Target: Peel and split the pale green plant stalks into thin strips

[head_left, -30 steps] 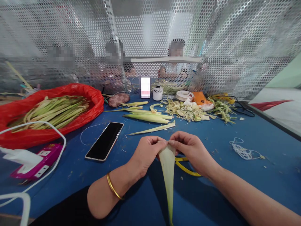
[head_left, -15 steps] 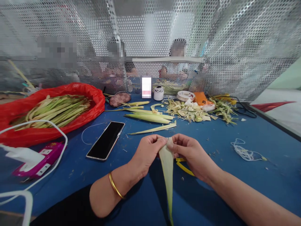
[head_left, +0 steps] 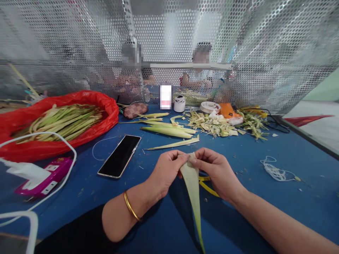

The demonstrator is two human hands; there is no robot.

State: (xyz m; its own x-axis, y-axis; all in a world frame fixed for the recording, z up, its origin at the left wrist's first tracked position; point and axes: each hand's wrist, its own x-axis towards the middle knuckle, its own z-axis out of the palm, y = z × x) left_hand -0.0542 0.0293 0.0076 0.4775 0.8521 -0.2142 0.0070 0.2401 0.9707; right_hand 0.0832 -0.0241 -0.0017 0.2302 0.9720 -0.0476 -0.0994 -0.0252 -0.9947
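Observation:
Both my hands pinch the wide top end of a pale green corn husk leaf (head_left: 192,183), whose narrow tip hangs down toward me. My left hand (head_left: 169,169) has its thumb and fingers closed on the left corner. At the right corner, my right hand (head_left: 215,171) grips with thumb and bent forefinger. Partly hidden behind the right hand, a yellow looped handle (head_left: 209,189) lies on the blue table (head_left: 238,222). Beyond my hands lie several husk leaves (head_left: 169,131) and a single narrow strip (head_left: 174,143).
A red plastic bag (head_left: 106,106) of leaves sits at left, near a purple power strip (head_left: 50,176) and a phone (head_left: 120,155). Husk scraps (head_left: 214,125), tape (head_left: 210,107) and a white jar (head_left: 179,104) stand at the back. White string (head_left: 277,171) lies right. People sit behind the perforated screen (head_left: 164,35).
The leaf's hanging tip has swung to the right, and its top looks more folded. My right thumb has shifted slightly. Both hands keep their hold.

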